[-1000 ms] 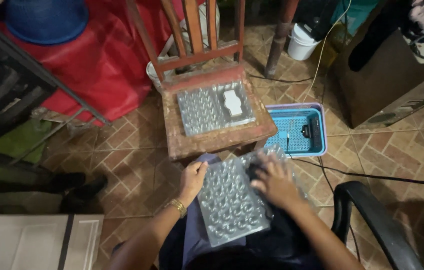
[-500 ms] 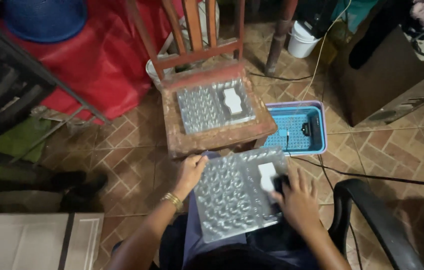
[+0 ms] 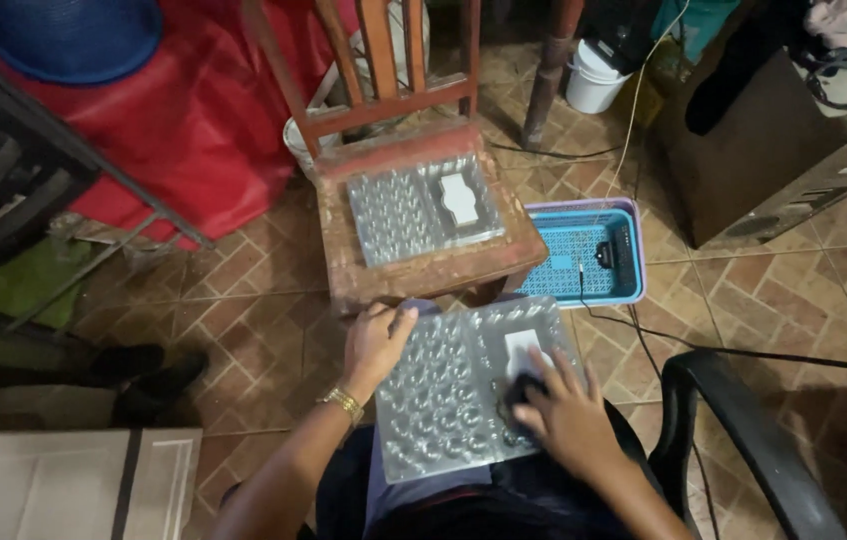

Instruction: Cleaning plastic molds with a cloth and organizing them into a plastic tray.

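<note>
Clear dimpled blister tray point(image 3: 453, 385) on lap, both hands grasping: left point(image 3: 375, 340) edge, right point(image 3: 565, 412) dark item.

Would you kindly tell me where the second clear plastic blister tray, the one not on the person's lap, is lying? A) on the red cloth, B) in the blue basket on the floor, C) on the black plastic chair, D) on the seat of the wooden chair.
D: the second clear tray lies flat on the seat of the wooden chair, while the blue basket beside it holds only a small dark item and a cable.
</note>
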